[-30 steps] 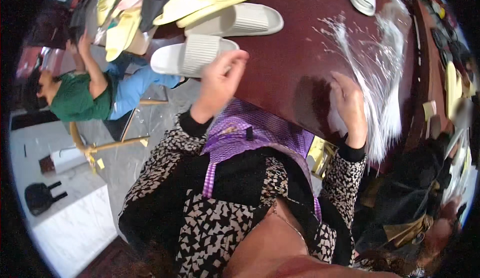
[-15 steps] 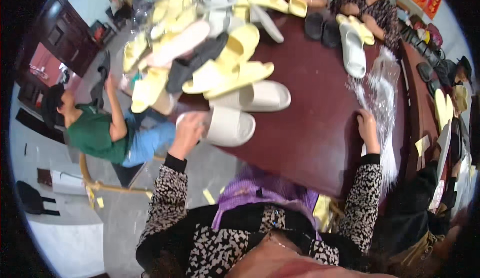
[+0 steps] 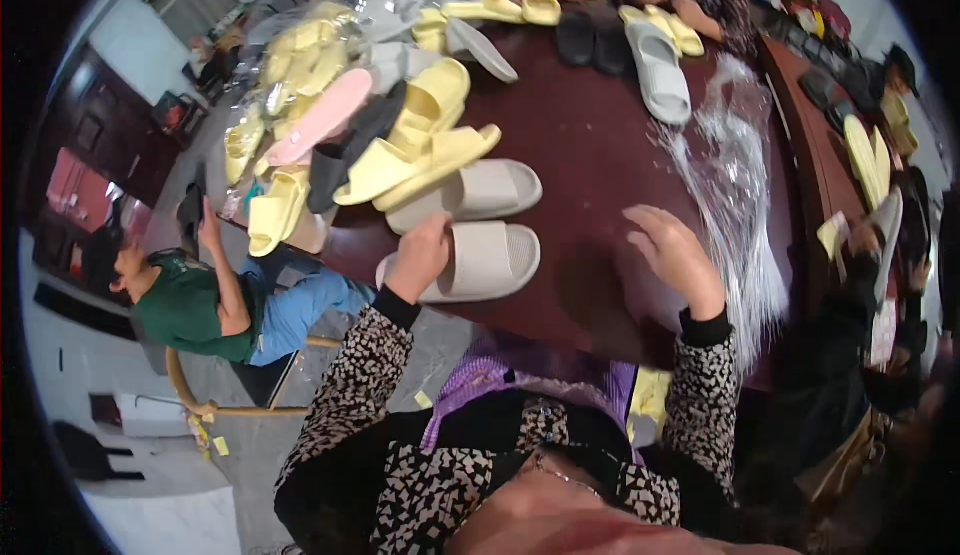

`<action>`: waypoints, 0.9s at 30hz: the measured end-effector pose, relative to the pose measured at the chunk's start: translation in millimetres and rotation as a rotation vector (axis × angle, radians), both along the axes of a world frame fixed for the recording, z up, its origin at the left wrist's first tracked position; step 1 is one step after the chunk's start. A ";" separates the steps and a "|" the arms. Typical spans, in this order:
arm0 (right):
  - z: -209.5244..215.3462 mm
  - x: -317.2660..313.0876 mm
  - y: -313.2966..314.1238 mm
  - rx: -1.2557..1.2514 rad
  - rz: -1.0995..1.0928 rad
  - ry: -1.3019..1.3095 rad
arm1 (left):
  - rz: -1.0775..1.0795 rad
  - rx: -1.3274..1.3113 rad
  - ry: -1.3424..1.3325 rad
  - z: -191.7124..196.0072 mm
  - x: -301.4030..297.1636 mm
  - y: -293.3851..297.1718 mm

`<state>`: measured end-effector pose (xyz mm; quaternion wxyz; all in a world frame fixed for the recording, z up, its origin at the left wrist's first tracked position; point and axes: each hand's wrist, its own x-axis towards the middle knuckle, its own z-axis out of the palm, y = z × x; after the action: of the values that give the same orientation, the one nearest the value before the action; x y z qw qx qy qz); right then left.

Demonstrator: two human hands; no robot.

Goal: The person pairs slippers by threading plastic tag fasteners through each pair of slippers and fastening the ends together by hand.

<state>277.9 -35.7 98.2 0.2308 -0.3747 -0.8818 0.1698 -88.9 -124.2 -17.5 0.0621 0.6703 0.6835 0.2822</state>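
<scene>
I see the left hand (image 3: 420,255) fingers curled on a ribbed beige foam slipper (image 3: 480,260); right hand (image 3: 675,255) fingers spread beside crinkly clear bags (image 3: 735,215).

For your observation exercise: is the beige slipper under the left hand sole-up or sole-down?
Sole-down: the beige slipper lies flat on the table, its ribbed strap facing up.

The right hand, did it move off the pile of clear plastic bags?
Yes. The right hand lifted leftward off the clear plastic bags, now hovering over the dark table.
</scene>
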 end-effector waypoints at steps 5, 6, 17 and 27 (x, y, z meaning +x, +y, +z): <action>-18.9 13.8 -26.0 -0.032 -0.058 0.044 | -0.054 0.221 0.130 14.8 -1.9 41.5; -24.5 19.1 -31.1 -0.054 -0.083 0.044 | -0.096 0.289 0.138 16.8 -4.4 49.8; -62.1 57.6 -41.8 -0.092 -0.147 0.219 | -0.383 -0.078 0.022 13.8 32.2 91.5; -30.5 66.0 30.3 0.088 -0.443 0.143 | -0.305 -0.257 -0.370 26.6 139.0 93.2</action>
<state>343.9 -5.4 67.7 0.3405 -0.5358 -0.7658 0.1025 50.1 -30.9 9.1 0.3125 0.6893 0.5817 0.2981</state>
